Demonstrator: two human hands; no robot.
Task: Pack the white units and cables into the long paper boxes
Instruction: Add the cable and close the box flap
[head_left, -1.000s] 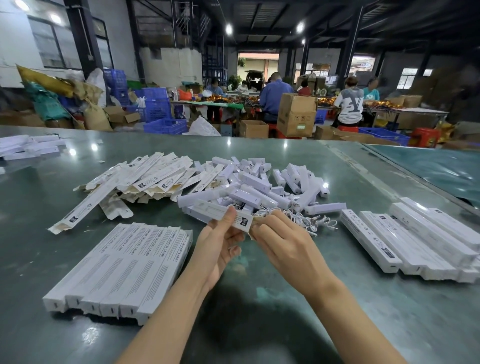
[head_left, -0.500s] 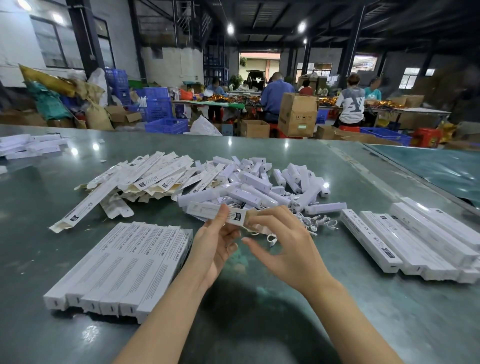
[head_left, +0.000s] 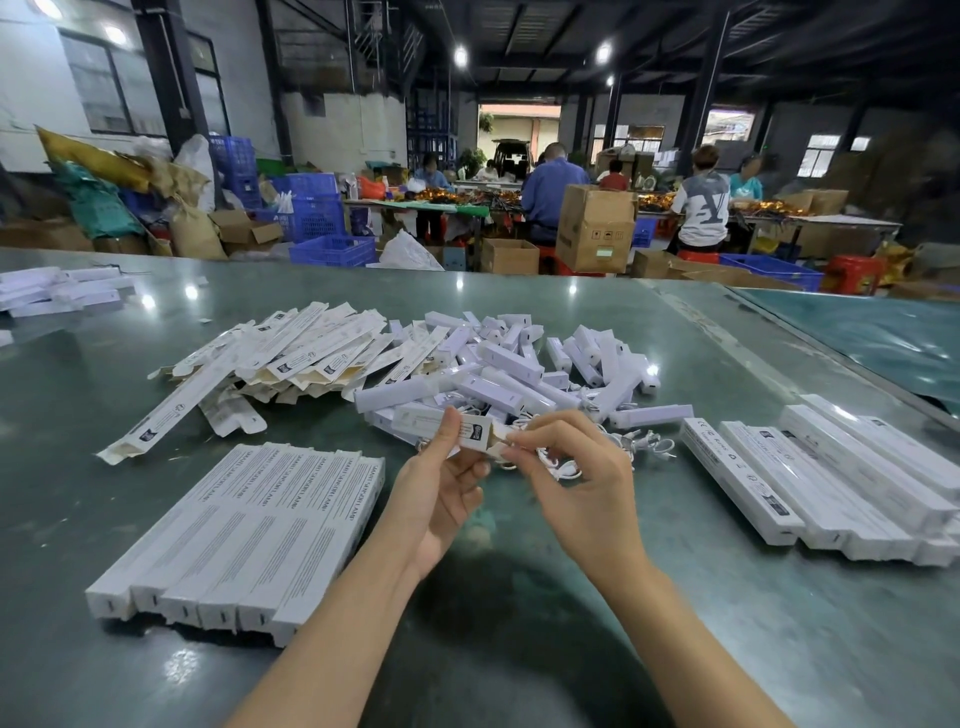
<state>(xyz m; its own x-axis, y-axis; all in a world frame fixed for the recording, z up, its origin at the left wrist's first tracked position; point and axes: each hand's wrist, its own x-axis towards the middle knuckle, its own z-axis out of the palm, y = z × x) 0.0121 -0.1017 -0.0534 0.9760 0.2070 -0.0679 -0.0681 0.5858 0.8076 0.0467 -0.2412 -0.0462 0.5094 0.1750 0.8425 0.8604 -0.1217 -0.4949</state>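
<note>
Left hand (head_left: 441, 493) clamped the box (head_left: 447, 423) above the desk's (head_left: 519, 623) middle, open end rightward for loading | right hand (head_left: 576, 483) pinched its flap (head_left: 501, 441), we judged | units (head_left: 509, 364) heaped behind, cables (head_left: 644, 444) beside | packed boxes (head_left: 244, 530) near-left.

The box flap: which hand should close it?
Right, probably. The right hand already pinches the open flap end of the box, while the left hand holds that box steady.
</note>
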